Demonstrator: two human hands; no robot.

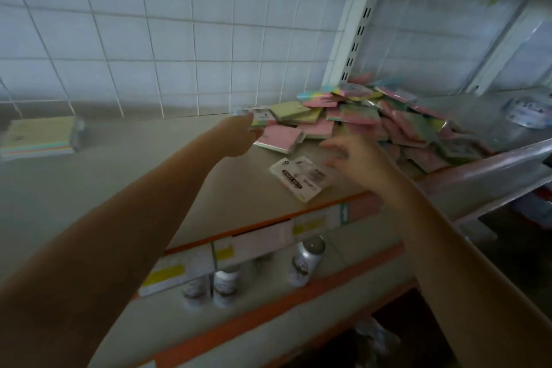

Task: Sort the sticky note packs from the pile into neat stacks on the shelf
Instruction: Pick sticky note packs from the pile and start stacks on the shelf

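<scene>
Nearest, below the shelf's front edge, metal cans (304,260) with printed labels stand upright on a lower shelf, behind an orange-trimmed strip of white and yellow price tags (239,245).

On the smooth beige shelf (149,176) above, the right hand (355,158) hovers with its fingers spread and loosely bent, gripping nothing — it is blurred, so finer detail of the fingertips cannot be told. Just beside it, toward the left, a flat square pack (300,178) lies face-down on the shelf, its white printed back label up, one corner pointing toward the shelf's front edge.

Farther in, the left hand (239,136) reaches across and pinches a thin, plastic-wrapped pack (258,116) at its near edge, holding it roughly flat with its long side running left to right, just above the shelf at the left fringe of the pile (388,119). That pile — glossy, wrapped squares in pink, pale green, yellow and blue — sprawls at all angles against the right end of the shelf, some packs tilted over others.

Well apart, at the far left, a neat stack (38,139) of pastel packs sits squared up on the shelf. Behind everything runs a white wire grid (149,24), with a slotted white upright (358,30) at the back of the pile.
</scene>
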